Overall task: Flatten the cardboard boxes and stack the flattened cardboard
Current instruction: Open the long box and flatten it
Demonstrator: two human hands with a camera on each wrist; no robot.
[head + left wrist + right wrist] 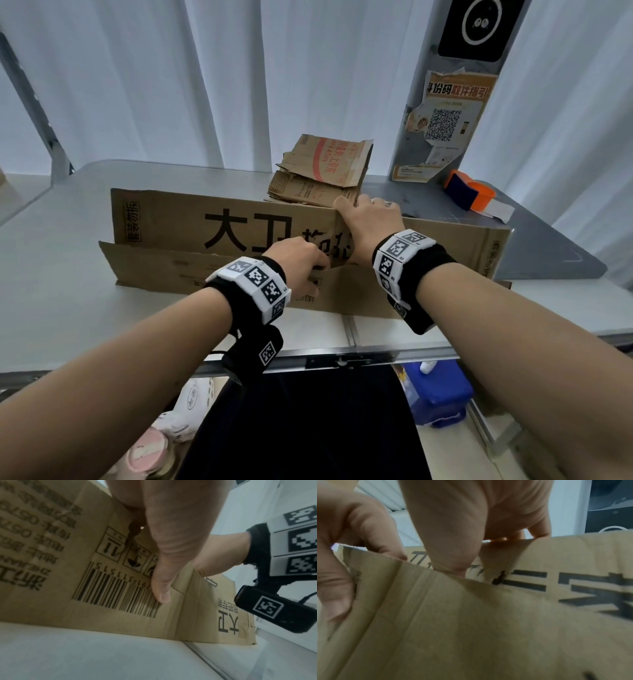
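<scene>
- Got the big cardboard box point(239, 233) standing on its edge on the grey table point(61, 260), right in front of me, with the big black printed characters facing me.
- My right hand point(368, 222) is hooked over the top edge of the tall back panel. The right wrist view shows my fingers point(537, 524) curled over the far side and my thumb point(447, 545) pressing the near face, so it's a proper grip on the cardboard.
- My left hand point(298, 263) is lower down and just left of the right one, on the shorter front flap point(164, 267). Fingers are bent over its top edge, and in the left wrist view my thumb point(163, 577) lies flat against the printed side, next to the barcode point(116, 589).
- So both hands are closed on the same box, pretty much side by side.
- Past my right hand, further back on the table, is the stack of flattened cardboard point(322, 171), a bit messy, top piece has red print.
- Off to the right of my right hand there's an orange and blue tape dispenser point(469, 190), well away from the box.
- Behind that, a grey post point(428, 113) with a QR poster stuck on it.
</scene>
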